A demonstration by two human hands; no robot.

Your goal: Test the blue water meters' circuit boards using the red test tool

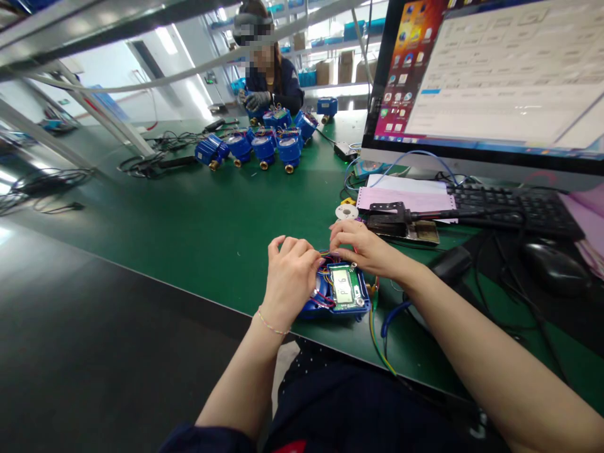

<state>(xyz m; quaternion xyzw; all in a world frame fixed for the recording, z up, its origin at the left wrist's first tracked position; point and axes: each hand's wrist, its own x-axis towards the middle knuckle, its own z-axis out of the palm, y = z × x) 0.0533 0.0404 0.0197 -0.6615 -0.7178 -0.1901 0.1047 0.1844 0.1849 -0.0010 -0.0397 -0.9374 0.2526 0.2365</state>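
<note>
A blue water meter lies near the front edge of the bench with its casing uncovered. Inside sits a green circuit board with a lit display and several coloured wires. My left hand bends over the meter's left side, thumb and fingers closed at the wires by the upper edge. From the right, my right hand pinches at the same bundle of wires. The fingertips of both hands nearly meet, and they partly hide what they hold. A brass fitting shows on the meter's right side, with a green-yellow cable beside it.
Several blue meters stand farther back, before a co-worker in grey gloves. To the right are a monitor, keyboard, mouse, pink papers and a soldering iron. Loose cables run across the right side.
</note>
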